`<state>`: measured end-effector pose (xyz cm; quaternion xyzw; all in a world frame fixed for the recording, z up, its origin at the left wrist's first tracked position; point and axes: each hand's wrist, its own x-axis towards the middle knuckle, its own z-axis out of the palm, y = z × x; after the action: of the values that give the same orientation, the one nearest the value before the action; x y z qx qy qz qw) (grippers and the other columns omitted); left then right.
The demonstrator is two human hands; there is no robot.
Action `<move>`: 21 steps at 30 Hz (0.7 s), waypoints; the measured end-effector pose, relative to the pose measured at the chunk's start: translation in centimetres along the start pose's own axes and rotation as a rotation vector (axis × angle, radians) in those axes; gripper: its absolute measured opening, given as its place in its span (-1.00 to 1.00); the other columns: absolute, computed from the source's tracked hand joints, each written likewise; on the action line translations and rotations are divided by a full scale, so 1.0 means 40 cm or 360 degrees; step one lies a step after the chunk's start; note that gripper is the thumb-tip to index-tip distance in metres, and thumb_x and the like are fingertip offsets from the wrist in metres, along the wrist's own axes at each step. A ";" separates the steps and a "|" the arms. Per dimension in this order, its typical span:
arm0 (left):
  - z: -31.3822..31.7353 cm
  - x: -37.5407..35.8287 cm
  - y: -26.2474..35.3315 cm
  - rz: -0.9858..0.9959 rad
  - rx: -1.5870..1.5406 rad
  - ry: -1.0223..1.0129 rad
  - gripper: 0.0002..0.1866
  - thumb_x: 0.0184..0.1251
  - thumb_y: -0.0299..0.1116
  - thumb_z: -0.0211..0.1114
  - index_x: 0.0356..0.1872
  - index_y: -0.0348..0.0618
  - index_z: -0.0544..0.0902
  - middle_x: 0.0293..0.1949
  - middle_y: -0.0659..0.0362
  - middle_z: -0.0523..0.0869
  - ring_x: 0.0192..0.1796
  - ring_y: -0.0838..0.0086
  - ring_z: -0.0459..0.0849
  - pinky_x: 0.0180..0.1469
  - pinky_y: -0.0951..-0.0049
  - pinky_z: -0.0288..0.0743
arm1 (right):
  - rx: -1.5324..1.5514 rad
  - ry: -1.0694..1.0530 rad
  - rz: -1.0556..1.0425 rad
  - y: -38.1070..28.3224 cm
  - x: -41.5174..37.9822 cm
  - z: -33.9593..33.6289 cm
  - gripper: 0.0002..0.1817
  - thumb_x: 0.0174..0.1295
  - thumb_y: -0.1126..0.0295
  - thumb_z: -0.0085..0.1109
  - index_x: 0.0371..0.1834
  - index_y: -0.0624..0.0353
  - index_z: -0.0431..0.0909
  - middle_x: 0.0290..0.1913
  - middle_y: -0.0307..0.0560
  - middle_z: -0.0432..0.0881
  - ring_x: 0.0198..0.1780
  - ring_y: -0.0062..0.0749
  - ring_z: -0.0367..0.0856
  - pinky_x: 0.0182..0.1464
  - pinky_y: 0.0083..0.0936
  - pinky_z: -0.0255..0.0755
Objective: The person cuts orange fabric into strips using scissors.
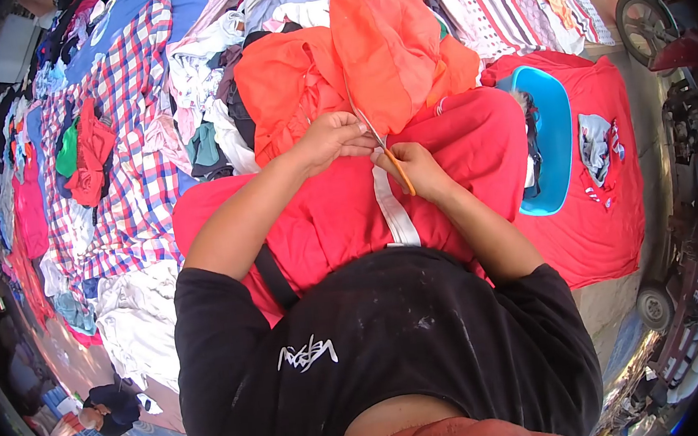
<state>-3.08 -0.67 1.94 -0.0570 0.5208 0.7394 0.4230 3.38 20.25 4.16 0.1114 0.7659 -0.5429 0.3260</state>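
Observation:
My right hand (414,169) is closed around scissors with orange handles (399,170). Their thin blades point up and away, beside the fingertips of my left hand (334,140). The left fingers are pinched together at the near edge of a bright orange cloth (386,40), though exactly what lies between the fingertips is partly hidden. This cloth spreads in folds ahead of both hands. Red fabric (314,213) covers my lap beneath them, and a white strap (395,209) runs from near the right hand to my waist.
A blue basin (558,141) holding some cloth stands to the right on a red sheet (613,224), near grey scraps (595,147). Piled clothes and a checked cloth (126,156) lie to the left. A person (114,410) is at lower left; a wheel (643,25) is at far right.

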 end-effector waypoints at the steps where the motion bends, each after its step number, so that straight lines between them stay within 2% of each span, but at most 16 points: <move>1: -0.003 0.000 0.001 -0.0011 0.0040 -0.0004 -0.75 0.55 -0.32 0.21 -0.01 -0.33 0.61 0.00 -0.03 0.75 0.06 0.19 0.77 0.20 0.19 0.66 | -0.0035 0.0005 0.0004 0.004 0.001 0.004 -0.42 0.32 -0.06 0.31 -0.52 0.36 0.62 -0.65 -0.13 0.52 -0.58 -0.55 0.52 -0.50 -0.44 0.39; 7: -0.012 0.011 -0.009 -0.0056 0.0110 0.0001 -0.77 0.53 -0.33 0.22 -0.03 -0.32 0.61 -0.02 -0.04 0.74 0.06 0.20 0.77 0.14 0.20 0.69 | -0.0209 0.0155 -0.0080 0.018 -0.008 0.024 -0.37 0.31 -0.09 0.25 -0.51 0.41 0.62 -0.61 0.13 0.60 -0.53 -0.25 0.67 -0.42 -0.28 0.49; 13: -0.012 0.015 -0.015 -0.0037 0.0049 0.0039 -0.81 0.52 -0.37 0.21 -0.07 -0.32 0.59 -0.05 -0.03 0.73 0.01 0.20 0.78 0.12 0.21 0.71 | -0.0343 0.0183 -0.0104 -0.011 -0.031 0.021 -0.37 0.32 -0.10 0.25 -0.50 0.40 0.63 -0.61 0.20 0.60 -0.51 -0.15 0.70 -0.38 -0.22 0.51; 16: 0.006 0.011 -0.025 0.0019 0.0144 0.0255 -0.81 0.50 -0.38 0.21 -0.10 -0.33 0.61 -0.08 -0.02 0.75 -0.04 0.23 0.79 0.06 0.25 0.72 | -0.0494 0.0268 -0.0173 -0.012 -0.033 0.031 -0.35 0.30 -0.14 0.26 -0.51 0.39 0.63 -0.59 0.22 0.62 -0.49 -0.06 0.71 -0.37 -0.20 0.52; 19: 0.025 -0.001 -0.032 0.0018 0.0466 0.0476 -0.81 0.48 -0.33 0.20 -0.14 -0.27 0.62 -0.13 0.08 0.75 -0.07 0.32 0.80 -0.05 0.37 0.69 | -0.0679 0.0365 -0.0182 -0.004 -0.026 0.046 -0.32 0.28 -0.17 0.28 -0.53 0.39 0.61 -0.56 0.24 0.63 -0.46 0.01 0.71 -0.36 -0.20 0.52; 21: 0.031 -0.006 -0.026 0.0015 0.0514 0.0495 -0.80 0.47 -0.32 0.20 -0.16 -0.28 0.63 -0.16 0.08 0.75 -0.13 0.34 0.80 -0.19 0.41 0.67 | -0.0753 0.0426 -0.0277 0.010 -0.024 0.054 -0.31 0.30 -0.18 0.28 -0.54 0.38 0.59 -0.60 0.17 0.57 -0.53 -0.22 0.60 -0.41 -0.23 0.48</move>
<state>-1.76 0.33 1.88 -0.0994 0.6916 0.6306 0.3379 5.11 18.62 4.02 0.0367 0.9142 -0.3555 0.1909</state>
